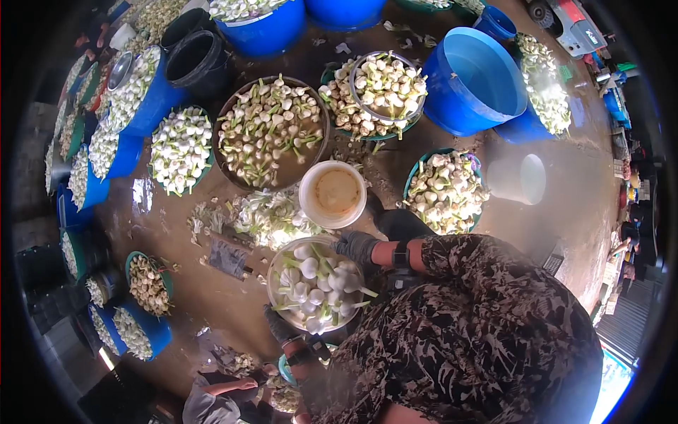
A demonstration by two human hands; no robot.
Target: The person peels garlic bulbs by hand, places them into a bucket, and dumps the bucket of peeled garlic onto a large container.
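Observation:
A clear round bowl [272, 279] filled with white garlic bulbs [311, 283] on green stems is between my hands. My right hand [357, 247], in a dark grey glove, is closed on its upper right rim. My left hand [280, 326], gloved too, grips the lower left rim, its fingers partly hidden. Just above the bowl stands a white bucket [305, 194] with a little cloudy brownish liquid at the bottom. Beside them lies a pile of pale garlic trimmings [272, 219], with a dark flat board [227, 256] to its left.
A wide tub [326, 141] of garlic in water stands beyond the bucket. Heaped garlic baskets [446, 194] and blue barrels [441, 92] surround me, one barrel holding water. The brown floor [191, 247] looks wet. Another person [219, 399] is at the bottom edge.

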